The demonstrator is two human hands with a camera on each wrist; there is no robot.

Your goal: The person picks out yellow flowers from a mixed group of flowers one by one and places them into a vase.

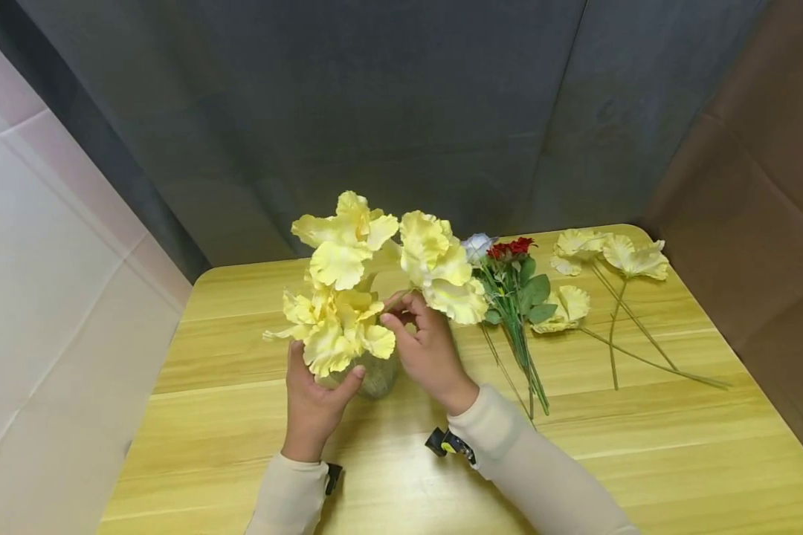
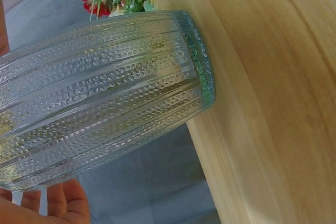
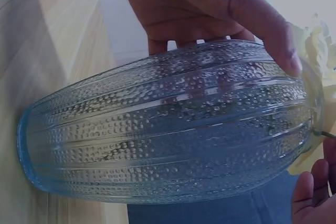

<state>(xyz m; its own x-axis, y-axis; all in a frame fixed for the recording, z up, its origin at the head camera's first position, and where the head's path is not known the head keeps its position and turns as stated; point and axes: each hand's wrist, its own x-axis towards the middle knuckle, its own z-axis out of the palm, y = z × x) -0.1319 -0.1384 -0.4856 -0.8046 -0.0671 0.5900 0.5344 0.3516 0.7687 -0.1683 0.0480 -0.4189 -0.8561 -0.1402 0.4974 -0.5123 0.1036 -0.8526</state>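
Observation:
A ribbed, dimpled glass vase stands upright on the table. My left hand grips its upper part, thumb on the near side and fingers round the left, as the right wrist view shows. Two large yellow flowers spread over the vase's mouth, hiding it from above. My right hand pinches the stem of another yellow flower, just below its bloom and right of the others. In the right wrist view the thin stem meets the vase's rim beside the right fingertips.
On the table right of the vase lies a bunch with red flowers, green leaves and a pale bluish flower. Farther right lie three loose yellow flowers with crossing stems. A dark curtain hangs behind.

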